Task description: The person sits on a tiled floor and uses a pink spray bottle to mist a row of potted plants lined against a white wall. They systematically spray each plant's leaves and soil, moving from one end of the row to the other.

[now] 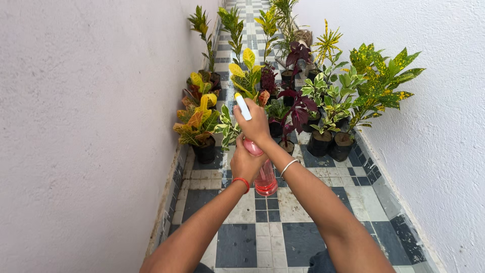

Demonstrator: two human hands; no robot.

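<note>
I hold a pink see-through spray bottle (265, 181) out in front of me, tilted, its white nozzle (242, 106) pointing up and left. My right hand (255, 124) wraps the spray head at the top. My left hand (246, 162) grips the bottle's body below it. A red thread circles my left wrist and a silver bangle my right. The nozzle points toward a yellow and green leafy plant (198, 124) in a black pot by the left wall.
Many potted plants in black pots line a narrow tiled passage: a dark red one (298, 114), green-white ones (328, 101) and a tall yellow-spotted one (379, 83). White walls (76, 126) close in on both sides. Grey and white floor tiles (262, 222) lie below my arms.
</note>
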